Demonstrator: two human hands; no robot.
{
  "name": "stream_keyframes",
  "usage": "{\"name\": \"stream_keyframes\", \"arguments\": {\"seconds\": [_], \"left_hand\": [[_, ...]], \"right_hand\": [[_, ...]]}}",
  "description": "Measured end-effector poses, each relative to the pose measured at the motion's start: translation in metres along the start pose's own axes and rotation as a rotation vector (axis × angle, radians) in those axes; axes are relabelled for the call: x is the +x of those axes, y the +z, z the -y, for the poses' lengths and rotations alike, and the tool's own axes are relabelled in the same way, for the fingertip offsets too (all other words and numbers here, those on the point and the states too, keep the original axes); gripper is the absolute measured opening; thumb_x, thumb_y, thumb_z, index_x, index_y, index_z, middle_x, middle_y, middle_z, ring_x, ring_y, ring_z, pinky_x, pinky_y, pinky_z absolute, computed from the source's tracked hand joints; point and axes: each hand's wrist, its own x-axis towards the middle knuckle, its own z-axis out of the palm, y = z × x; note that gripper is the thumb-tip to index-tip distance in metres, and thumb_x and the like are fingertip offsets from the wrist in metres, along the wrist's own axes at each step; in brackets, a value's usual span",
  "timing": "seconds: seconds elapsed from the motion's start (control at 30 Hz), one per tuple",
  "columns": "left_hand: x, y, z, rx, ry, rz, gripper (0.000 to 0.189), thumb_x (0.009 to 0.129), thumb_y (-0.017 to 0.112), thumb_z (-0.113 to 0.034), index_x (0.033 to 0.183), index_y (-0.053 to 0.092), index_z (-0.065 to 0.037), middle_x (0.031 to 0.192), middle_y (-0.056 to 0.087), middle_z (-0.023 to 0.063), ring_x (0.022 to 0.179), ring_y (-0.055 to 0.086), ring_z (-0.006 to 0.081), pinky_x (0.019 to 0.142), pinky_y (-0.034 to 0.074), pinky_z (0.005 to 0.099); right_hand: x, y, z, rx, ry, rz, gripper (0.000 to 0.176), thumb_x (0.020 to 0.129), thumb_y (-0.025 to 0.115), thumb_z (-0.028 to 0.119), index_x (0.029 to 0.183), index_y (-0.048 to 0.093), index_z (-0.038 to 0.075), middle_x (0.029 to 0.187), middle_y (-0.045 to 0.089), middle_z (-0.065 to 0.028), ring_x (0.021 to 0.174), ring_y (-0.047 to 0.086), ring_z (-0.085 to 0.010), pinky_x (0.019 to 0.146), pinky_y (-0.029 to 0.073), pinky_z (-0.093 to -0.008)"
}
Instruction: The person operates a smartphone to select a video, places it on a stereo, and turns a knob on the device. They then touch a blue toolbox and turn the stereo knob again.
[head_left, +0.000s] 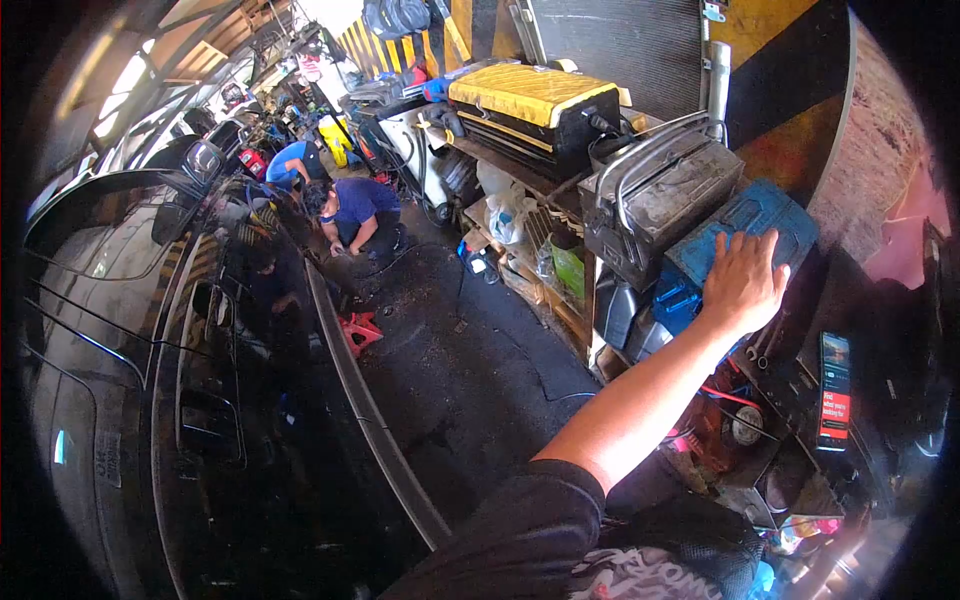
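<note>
My left hand (745, 280) reaches out at the right, back upward and fingers spread, over a blue metal toolbox (745, 225). It appears to rest on the box and grips nothing visible. Beside that box stands a worn grey metal toolbox (665, 180) with raised tubular handles. A phone with a lit screen (834, 392) lies below and right of the hand. Low at the right edge, my right hand (850, 535) shows dim and blurred; its fingers and anything in them cannot be made out.
A black car (250, 400) fills the left side. A yellow-topped case (535, 95) stands on the wooden shelf. Further back, one person in dark blue (360, 200) crouches near another in lighter blue (290, 162). A red stand (360, 332) sits on the floor beside the car.
</note>
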Motion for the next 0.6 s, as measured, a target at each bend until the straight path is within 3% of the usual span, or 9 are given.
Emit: {"name": "stream_keyframes", "arguments": {"seconds": [0.27,0.43,0.5,0.53,0.57,0.6], "left_hand": [[0.0,0.002,0.001,0.0,0.01,-0.021,0.055,0.1,0.056,-0.034,0.143,0.047,-0.001,0.127,0.062,0.022,0.127,0.052,0.0376,0.118,0.028,0.0588],[0.0,-0.011,-0.005,-0.027,-0.059,0.011,0.054,0.097,0.061,-0.034,0.14,0.051,-0.002,0.125,0.063,0.0233,0.126,0.054,0.0388,0.11,0.038,0.0583],[0.004,-0.021,-0.012,-0.027,-0.04,0.002,0.05,0.093,0.066,-0.031,0.133,0.059,-0.002,0.115,0.068,0.0245,0.115,0.062,0.0424,0.099,0.047,0.0565],[0.005,-0.02,-0.011,-0.025,-0.002,-0.044,0.045,0.092,0.069,-0.029,0.127,0.064,-0.002,0.108,0.072,0.0245,0.107,0.066,0.0443,0.095,0.05,0.0543],[0.004,-0.024,-0.012,-0.038,0.018,-0.054,0.044,0.091,0.069,-0.028,0.125,0.066,-0.001,0.109,0.072,0.0257,0.105,0.068,0.0442,0.093,0.052,0.0532],[0.005,-0.02,-0.014,-0.012,0.04,-0.019,0.046,0.091,0.07,-0.027,0.129,0.065,-0.001,0.112,0.072,0.0252,0.106,0.068,0.0444,0.094,0.053,0.0518]], "right_hand": [[0.002,-0.003,-0.006,0.013,-0.007,0.006,0.038,0.102,0.059,0.025,0.126,0.068,-0.003,0.115,0.07,-0.015,0.096,0.066,-0.0234,0.085,0.053,-0.038],[0.002,-0.004,-0.016,0.05,-0.018,0.011,0.037,0.102,0.059,0.024,0.126,0.068,-0.003,0.116,0.069,-0.0151,0.097,0.066,-0.0235,0.086,0.054,-0.0379],[0.004,0.012,-0.015,0.311,0.003,0.071,0.037,0.102,0.059,0.023,0.126,0.068,-0.003,0.116,0.069,-0.0151,0.097,0.066,-0.0235,0.086,0.054,-0.0379],[-0.008,0.004,-0.015,-0.229,-0.421,0.138,0.037,0.099,0.06,0.021,0.128,0.068,-0.001,0.118,0.07,-0.0182,0.102,0.067,-0.0287,0.089,0.053,-0.0422],[-0.032,-0.002,0.014,-0.719,-0.868,-0.025,0.039,0.096,0.061,0.019,0.13,0.067,0.002,0.12,0.07,-0.0213,0.107,0.068,-0.034,0.093,0.052,-0.0466],[-0.034,-0.001,0.002,-0.594,-0.626,0.03,0.037,0.096,0.06,0.02,0.129,0.068,0.003,0.123,0.069,-0.021,0.113,0.065,-0.0356,0.097,0.05,-0.0476]]}}
